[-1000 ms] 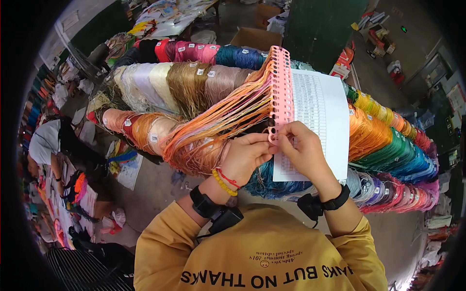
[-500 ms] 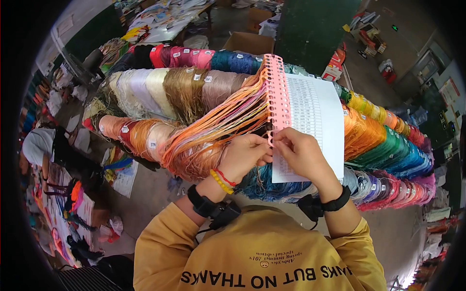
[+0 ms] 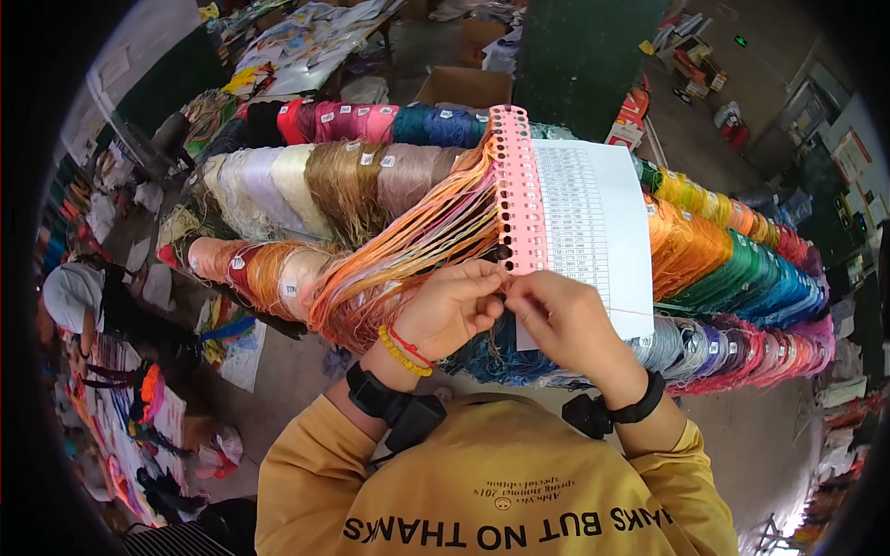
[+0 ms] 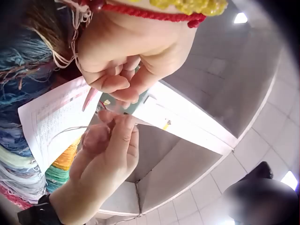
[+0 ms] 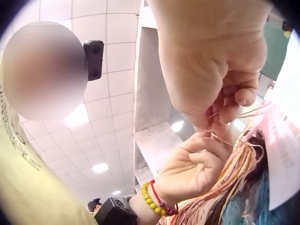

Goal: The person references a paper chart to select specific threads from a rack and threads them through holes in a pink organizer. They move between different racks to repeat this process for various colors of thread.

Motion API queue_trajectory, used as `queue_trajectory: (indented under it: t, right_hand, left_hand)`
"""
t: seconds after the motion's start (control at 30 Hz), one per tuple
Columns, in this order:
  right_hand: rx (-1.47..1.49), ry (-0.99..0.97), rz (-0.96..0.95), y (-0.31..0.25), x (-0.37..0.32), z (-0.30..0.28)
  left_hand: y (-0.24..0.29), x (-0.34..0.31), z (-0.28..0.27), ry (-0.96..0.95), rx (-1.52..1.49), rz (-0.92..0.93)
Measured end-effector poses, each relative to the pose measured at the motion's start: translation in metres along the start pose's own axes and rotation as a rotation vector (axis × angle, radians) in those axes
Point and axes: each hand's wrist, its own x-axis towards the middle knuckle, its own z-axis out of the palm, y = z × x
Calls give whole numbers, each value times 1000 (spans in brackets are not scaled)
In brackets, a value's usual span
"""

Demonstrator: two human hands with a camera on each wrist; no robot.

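A long pink floss card (image 3: 521,190) with holes along its edges lies over the thread rolls. Orange, pink and pale yellow threads (image 3: 408,236) hang from its left-hand holes and sweep down to the left. At its lower end my left hand (image 3: 451,310) pinches a thin thread between thumb and forefinger. My right hand (image 3: 575,322), fingertips against the left ones, pinches the thread (image 5: 216,114) too. A loose pinkish strand trails right from this hand across the printed sheet (image 3: 593,232). Fingers hide the card's lowest hole.
Rows of labelled thread rolls surround the card: brown (image 3: 343,190), orange (image 3: 691,246) and blue (image 3: 774,278) among them. Behind stand a cardboard box (image 3: 464,86) and a dark green pillar (image 3: 579,74). At far left a person (image 3: 79,301) bends over a table.
The card's lower end showed between my fingertips a second ago; now they cover it. A loose strand has appeared across the sheet, right of my right hand. Both hands shift slightly left in view.
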Motion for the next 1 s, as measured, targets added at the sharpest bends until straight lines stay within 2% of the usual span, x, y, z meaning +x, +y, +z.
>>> queue_trajectory:
  t: [0.03, 0.07, 0.17, 0.2, 0.3, 0.33, 0.43, 0.5, 0.53, 0.6, 0.63, 0.67, 0.7, 0.73, 0.77, 0.8, 0.83, 0.87, 0.9, 0.97, 1.0]
  right_hand:
    - [4, -37, -26, -3, -2, -1]
    - [72, 0, 116, -5, -2, -7]
    - [91, 185, 358, 29, 14, -15]
    - [135, 196, 300, 54, 16, -5]
    - [615, -127, 675, 45, 24, 1]
    - [710, -125, 686, 48, 25, 5]
    - [873, -74, 647, 45, 29, 3]
    - [857, -76, 668, 45, 30, -3]
    - [857, -80, 674, 48, 28, -4]
    - [852, -80, 675, 51, 27, -9]
    - [848, -77, 670, 50, 26, -12]
    - [844, -74, 666, 50, 26, -15]
    - [835, -86, 664, 49, 25, -18]
    - [827, -97, 661, 49, 24, -21]
    - [820, -108, 657, 48, 23, -23]
    - [781, -117, 633, 44, 23, -26]
    - [742, -127, 608, 38, 22, -28]
    - [701, -140, 584, 31, 21, -30]
    - [665, -170, 533, 23, 20, -32]
    - [589, -242, 426, 6, 19, -34]
    - [513, -288, 382, -1, 20, -36]
  left_hand:
    - [1, 2, -1, -28, 4, 38]
    - [2, 3, -4, -55, 7, 75]
    - [4, 2, -3, -82, 81, 131]
    - [3, 1, -2, -86, 125, 129]
    - [3, -2, 5, -71, 281, 135]
    - [4, -5, 7, -55, 334, 140]
    - [21, -21, 4, 141, 639, 308]
    - [31, -30, -31, 282, 415, 466]
    - [44, -42, -40, 379, -45, 326]
    - [66, -72, -89, 248, -82, 466]
    - [82, -89, -108, 354, -132, 548]
    - [98, -112, -127, 429, -56, 676]
    - [113, -135, -144, 578, -102, 783]
    - [125, -158, -152, 755, 51, 851]
    - [137, -166, -168, 1153, 292, 1033]
    - [151, -192, -218, 1263, 626, 1070]
    - [162, -213, -249, 1361, 1119, 984]
    - [162, -206, -216, 1407, 1497, 1030]
    - [159, -194, -164, 1431, 1882, 1053]
    - [153, -159, -94, 1033, 1902, 1062]
    - [143, -141, -54, 893, 1969, 1084]
